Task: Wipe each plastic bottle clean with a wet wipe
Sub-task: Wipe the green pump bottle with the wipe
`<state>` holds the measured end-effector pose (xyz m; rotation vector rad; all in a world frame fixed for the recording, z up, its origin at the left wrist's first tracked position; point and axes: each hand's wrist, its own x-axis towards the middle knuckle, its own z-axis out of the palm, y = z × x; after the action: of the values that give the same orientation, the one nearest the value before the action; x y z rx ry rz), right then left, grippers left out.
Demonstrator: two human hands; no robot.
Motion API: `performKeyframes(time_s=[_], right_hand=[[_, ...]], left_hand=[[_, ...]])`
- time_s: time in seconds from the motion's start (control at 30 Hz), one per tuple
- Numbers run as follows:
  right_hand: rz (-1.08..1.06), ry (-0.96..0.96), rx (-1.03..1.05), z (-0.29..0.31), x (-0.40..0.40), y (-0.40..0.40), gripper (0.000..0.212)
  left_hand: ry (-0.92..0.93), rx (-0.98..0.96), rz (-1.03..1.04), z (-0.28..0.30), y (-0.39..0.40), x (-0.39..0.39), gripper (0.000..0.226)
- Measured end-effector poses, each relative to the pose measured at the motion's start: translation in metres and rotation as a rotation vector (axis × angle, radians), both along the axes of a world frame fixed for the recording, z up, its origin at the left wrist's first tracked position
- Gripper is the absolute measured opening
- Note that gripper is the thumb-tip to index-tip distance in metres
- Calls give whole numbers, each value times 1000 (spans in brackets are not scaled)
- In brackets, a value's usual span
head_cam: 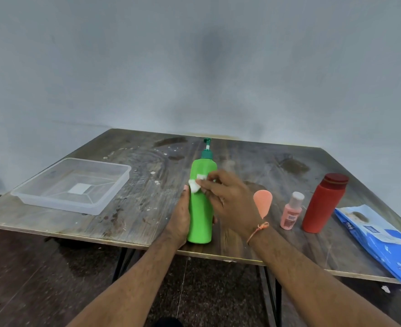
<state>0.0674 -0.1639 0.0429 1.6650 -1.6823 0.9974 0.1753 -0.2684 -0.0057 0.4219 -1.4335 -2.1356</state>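
Note:
A tall green pump bottle (200, 215) stands upright near the table's front edge. My left hand (179, 218) grips its lower left side. My right hand (227, 197) pinches a small white wet wipe (196, 184) against the bottle's upper front. To the right stand an orange teardrop-shaped bottle (263, 202), partly behind my right wrist, a small pink bottle (291, 211) and a larger red bottle (323, 204).
A clear plastic tray (29, 197) sits on the left of the stained wooden table (135, 208). A blue wet-wipe pack (378, 241) lies at the right front corner, overhanging the edge. A grey wall rises behind the table.

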Motion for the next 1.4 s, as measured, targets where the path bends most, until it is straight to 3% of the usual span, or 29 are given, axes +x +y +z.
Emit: performKeyframes(time_s=[0.17, 0.3, 0.5, 0.63, 0.83, 1.07, 1.27, 1.4], right_hand=[[69, 126, 151, -31, 11, 35, 22], [-48, 152, 81, -13, 7, 26, 19], [-188, -67, -69, 25, -5, -1, 22], [-171, -188, -129, 20, -2, -1, 21], [-144, -355, -17, -28, 24, 26, 16], [-125, -554, 140, -72, 44, 55, 11], [-60, -766, 85, -67, 46, 55, 20], [10, -915, -39, -32, 43, 43, 20]], left_hand=[[22, 49, 10, -2, -2, 2, 77], [9, -3, 19, -1, 2, 2, 73], [8, -54, -24, -8, -2, 1, 92], [23, -77, -37, -13, -6, -2, 90], [10, -75, 103, -9, -2, -2, 75], [12, -174, 115, -10, 0, 0, 87], [-2, -206, 80, -9, 8, 2, 93], [5, -314, 35, -6, 14, 2, 82]])
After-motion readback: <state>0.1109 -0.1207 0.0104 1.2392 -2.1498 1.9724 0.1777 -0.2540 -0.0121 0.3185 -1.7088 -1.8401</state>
